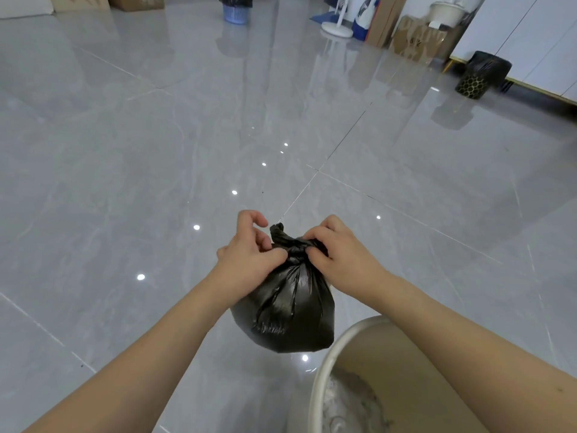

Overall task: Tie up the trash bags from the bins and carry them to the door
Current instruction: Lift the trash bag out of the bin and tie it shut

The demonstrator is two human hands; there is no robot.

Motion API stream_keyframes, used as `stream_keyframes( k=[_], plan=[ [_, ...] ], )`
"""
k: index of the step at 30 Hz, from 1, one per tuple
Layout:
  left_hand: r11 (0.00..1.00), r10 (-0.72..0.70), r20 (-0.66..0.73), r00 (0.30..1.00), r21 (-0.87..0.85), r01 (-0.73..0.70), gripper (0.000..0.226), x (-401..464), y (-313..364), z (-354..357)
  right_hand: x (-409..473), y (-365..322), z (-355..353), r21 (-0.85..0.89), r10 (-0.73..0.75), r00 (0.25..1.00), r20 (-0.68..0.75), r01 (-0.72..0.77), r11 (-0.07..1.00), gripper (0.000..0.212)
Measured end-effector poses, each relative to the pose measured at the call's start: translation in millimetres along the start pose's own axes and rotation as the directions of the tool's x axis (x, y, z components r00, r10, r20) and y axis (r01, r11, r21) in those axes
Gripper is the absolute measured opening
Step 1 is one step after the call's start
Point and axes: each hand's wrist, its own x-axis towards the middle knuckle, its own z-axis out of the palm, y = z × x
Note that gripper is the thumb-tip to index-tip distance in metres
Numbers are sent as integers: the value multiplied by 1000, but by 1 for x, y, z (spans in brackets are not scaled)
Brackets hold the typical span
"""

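Trash bag (285, 310): held in air just beside beige bin (324, 364), w/ left hand (249, 254) and right hand (340, 251) both pinching knot (295, 248). Knot approx. done. Remaining: carry to door; 2 lined bins beyond, the black bin (482, 75) and blue bin (235, 9).

place: home room | cues: glossy grey tile floor (156, 151); cardboard boxes (415, 39); white cabinets (530, 42)

Glossy grey tiled floor (156, 151); cardboard boxes (415, 39) beside white cabinets (530, 42).
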Motion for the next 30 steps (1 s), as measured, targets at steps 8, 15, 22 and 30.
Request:
stream_keyframes(
  k=[8,15,22,30],
  plan=[
    [876,293,-24,956,407,-258,14,-2,-13,9,3,-10,-11,458,235,924,301,-356,815,13],
    [815,445,-36,895,431,-388,7,-5,-12,4,2,-15,-19,447,235,790,567,-534,718,20],
    [943,299,-56,953,170,-286,9,-7,-16,1,2,-12,-17,359,216,894,393,-366,859,8],
    [956,193,-63,979,239,-173,6,-6,-16,6,2,-13,-14,457,219,923,315,-350,818,24]
  ],
)
